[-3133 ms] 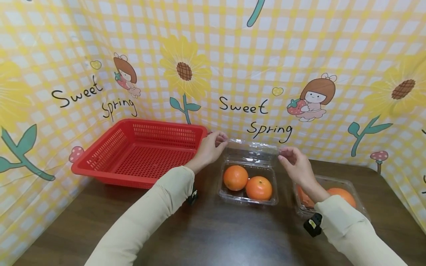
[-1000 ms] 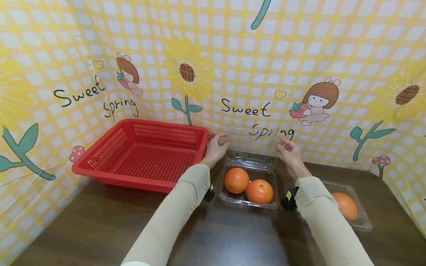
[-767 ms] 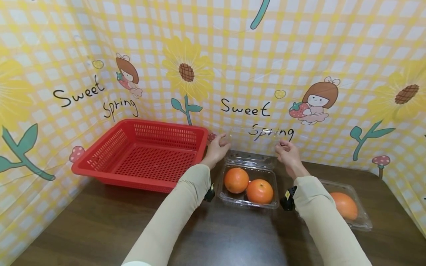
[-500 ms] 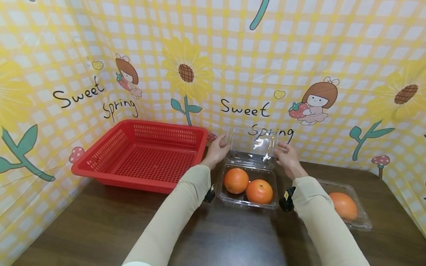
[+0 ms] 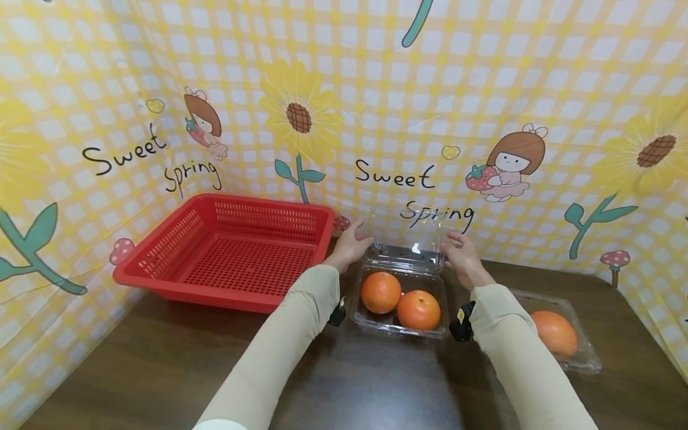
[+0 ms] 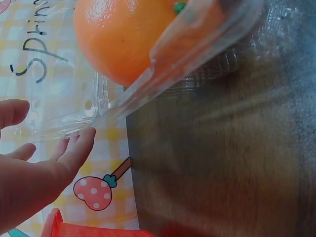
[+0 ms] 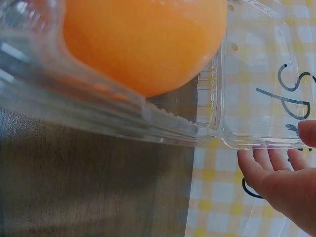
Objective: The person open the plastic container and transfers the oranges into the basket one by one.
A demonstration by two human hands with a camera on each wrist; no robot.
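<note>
A clear plastic clamshell box (image 5: 400,332) stands on the brown table, holding two oranges (image 5: 381,292). Its transparent lid (image 5: 408,239) is raised at the back, in front of the curtain. My left hand (image 5: 349,246) is at the lid's left side, thumb and fingers spread, fingertips right at the edge in the left wrist view. On the other side, my right hand (image 5: 462,255) has its fingertips along the lid's right edge; in the right wrist view its thumb (image 7: 307,132) overlaps the lid. Neither hand's fingers are curled tightly.
A red plastic basket (image 5: 226,292) with slotted walls stands left of the box. To the right, partly behind my right sleeve, lies another clear container (image 5: 586,358) with an orange (image 5: 556,333) showing. A yellow checked curtain (image 5: 376,107) stands close behind.
Compared with three seconds ago, the lid stands higher and more upright. My hands no longer pinch its upper corners and lie along its sides; my right forearm has moved left. The oranges stay in place.
</note>
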